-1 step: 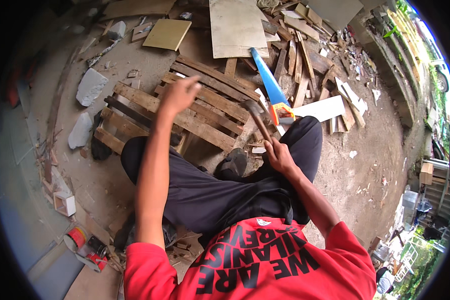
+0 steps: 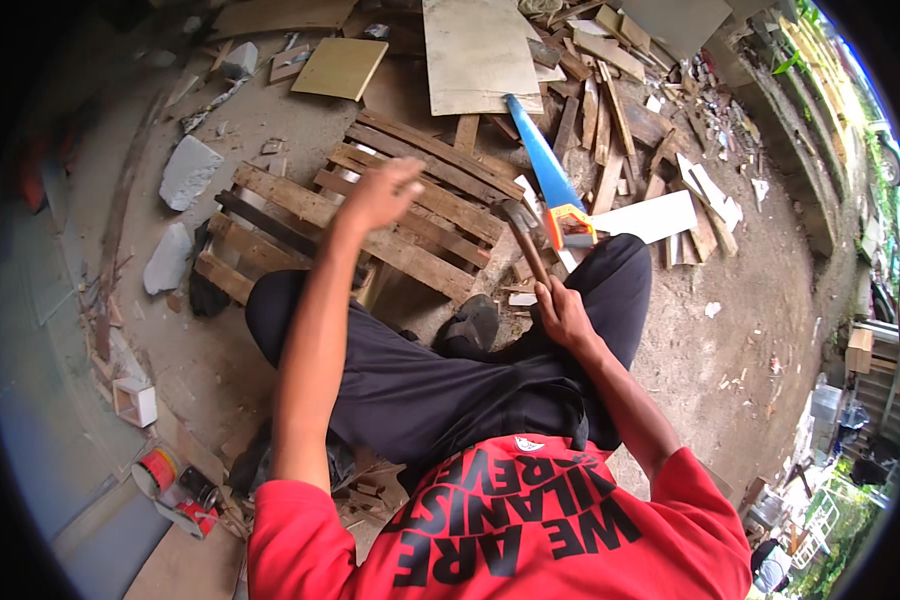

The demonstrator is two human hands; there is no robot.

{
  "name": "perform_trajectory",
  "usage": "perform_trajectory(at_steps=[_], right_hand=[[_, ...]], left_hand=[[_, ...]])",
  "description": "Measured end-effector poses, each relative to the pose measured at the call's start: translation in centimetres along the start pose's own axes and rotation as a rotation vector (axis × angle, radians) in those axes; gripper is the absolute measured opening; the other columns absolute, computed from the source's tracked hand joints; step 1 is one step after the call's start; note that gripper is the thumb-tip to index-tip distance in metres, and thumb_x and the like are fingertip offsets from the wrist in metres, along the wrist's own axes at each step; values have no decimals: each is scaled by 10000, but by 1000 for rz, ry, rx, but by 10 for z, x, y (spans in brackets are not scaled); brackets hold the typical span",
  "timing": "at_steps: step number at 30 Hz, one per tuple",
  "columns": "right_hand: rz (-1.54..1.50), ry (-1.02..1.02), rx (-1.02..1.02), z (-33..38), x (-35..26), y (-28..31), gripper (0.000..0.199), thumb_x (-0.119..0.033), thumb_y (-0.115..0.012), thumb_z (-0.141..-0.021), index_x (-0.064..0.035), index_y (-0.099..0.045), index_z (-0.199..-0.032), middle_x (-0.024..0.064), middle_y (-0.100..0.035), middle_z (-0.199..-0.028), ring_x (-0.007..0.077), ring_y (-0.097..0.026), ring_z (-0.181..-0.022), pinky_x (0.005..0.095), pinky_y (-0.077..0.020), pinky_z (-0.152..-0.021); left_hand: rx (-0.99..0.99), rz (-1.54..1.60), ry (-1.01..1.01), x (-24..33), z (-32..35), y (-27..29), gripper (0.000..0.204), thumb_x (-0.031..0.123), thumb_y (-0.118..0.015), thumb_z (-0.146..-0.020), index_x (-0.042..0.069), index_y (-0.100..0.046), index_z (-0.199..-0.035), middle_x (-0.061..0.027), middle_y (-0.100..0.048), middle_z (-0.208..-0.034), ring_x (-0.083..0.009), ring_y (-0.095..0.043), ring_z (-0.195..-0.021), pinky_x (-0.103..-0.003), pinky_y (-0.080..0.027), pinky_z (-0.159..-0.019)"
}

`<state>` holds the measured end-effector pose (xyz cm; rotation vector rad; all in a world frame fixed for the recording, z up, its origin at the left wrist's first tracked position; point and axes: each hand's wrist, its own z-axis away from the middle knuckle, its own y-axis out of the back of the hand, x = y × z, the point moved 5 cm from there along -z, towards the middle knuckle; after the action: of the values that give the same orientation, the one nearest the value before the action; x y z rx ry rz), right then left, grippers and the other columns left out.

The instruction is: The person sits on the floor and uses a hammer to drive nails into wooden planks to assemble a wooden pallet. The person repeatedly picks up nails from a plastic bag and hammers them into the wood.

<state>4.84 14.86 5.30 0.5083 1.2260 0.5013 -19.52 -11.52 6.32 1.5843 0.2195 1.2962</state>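
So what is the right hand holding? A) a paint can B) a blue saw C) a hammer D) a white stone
C: the right hand grips the wooden handle of a hammer, its head up over the pallet; the blue saw lies apart on the ground.

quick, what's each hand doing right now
Left hand: open, holding nothing, raised over the pallet.
Right hand: closed on the hammer handle.
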Motion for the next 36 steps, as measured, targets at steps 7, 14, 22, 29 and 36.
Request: perform_trajectory(at_steps=[7, 14, 22, 29, 36], right_hand=[[123, 14, 69, -10, 43, 0, 439, -356, -516, -1029, 41, -507, -841, 338, -568, -688, 527, -589, -735, 587, -441, -641], [172, -11, 44, -16, 55, 3, 449, -387, -509, -1026, 23, -531, -845, 318, -600, -679, 519, -612, -706, 600, -466, -658], [131, 104, 69, -12, 62, 5, 406, -358, -529, -1018, 24, -515, -880, 312, -604, -680, 517, -611, -692, 594, -472, -649], [49, 71, 52, -16, 68, 9, 422, -369, -523, -1020, 35, -531, -897, 328, -595, -686, 522, -609, -710, 595, -466, -659], [88, 31, -7, -1, 57, 14, 413, -374, -517, -1019, 29, -532, -932, 320, -625, -739, 515, -626, -761, 583, -487, -696]], left_hand=[[-357, -392, 51, 15, -1, -94, 684, 235, -570, -968, 184, -268, -1579, -28, -141, -1672, -270, -183, -1527, -576, -171, -1205], [-311, -314, 214, 15, 2, -111, 756, 222, -581, -914, 186, -241, -1588, -38, -74, -1684, -298, -158, -1533, -620, -176, -1184], [-441, -392, 385, 14, -13, -119, 815, 273, -590, -891, 161, -196, -1595, -99, -31, -1680, -332, -144, -1531, -639, -225, -1164], [-461, -366, 435, 15, -13, -128, 799, 233, -510, -892, 106, -157, -1597, -89, -15, -1681, -305, -123, -1536, -616, -201, -1191], [-458, -324, 436, 32, -3, -120, 796, 211, -486, -876, 116, -167, -1599, -89, -29, -1682, -312, -103, -1541, -626, -136, -1194]])
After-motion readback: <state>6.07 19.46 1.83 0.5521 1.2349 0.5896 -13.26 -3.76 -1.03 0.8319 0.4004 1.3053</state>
